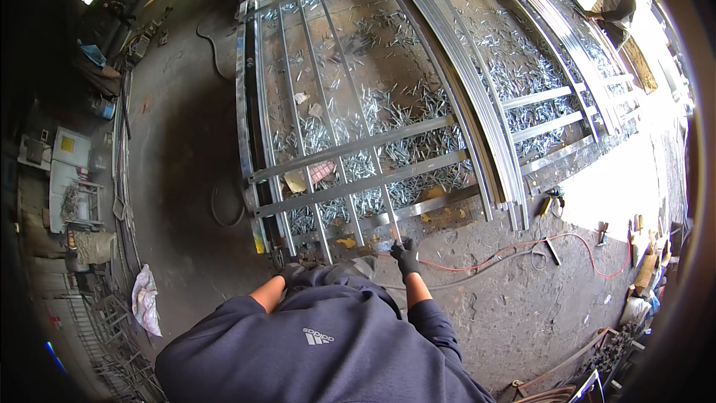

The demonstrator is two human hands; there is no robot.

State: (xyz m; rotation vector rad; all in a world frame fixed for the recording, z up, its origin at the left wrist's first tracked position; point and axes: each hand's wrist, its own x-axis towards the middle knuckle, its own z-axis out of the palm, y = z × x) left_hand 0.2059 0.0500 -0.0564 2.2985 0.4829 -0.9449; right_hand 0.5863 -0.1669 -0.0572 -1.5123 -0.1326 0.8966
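My right hand (406,258), in a dark glove, is closed around the near end of a thin metal bar (382,186). That bar runs away from me, crossing two flat metal crosspieces (358,148) on a large metal frame (241,104). My left hand (292,273), also gloved, is low beside my thigh near the frame's front left corner. Its fingers are mostly hidden, so its grip cannot be made out. Several similar bars (301,104) lie lengthwise to the left of the held one, their near ends sticking out toward me.
Many short metal offcuts (406,172) lie between the frame's members. Long stacked metal profiles (477,112) run down its middle. At the far right a person (615,4) stands by the frame. A red hose (492,257) and a power drill (552,200) lie right of me.
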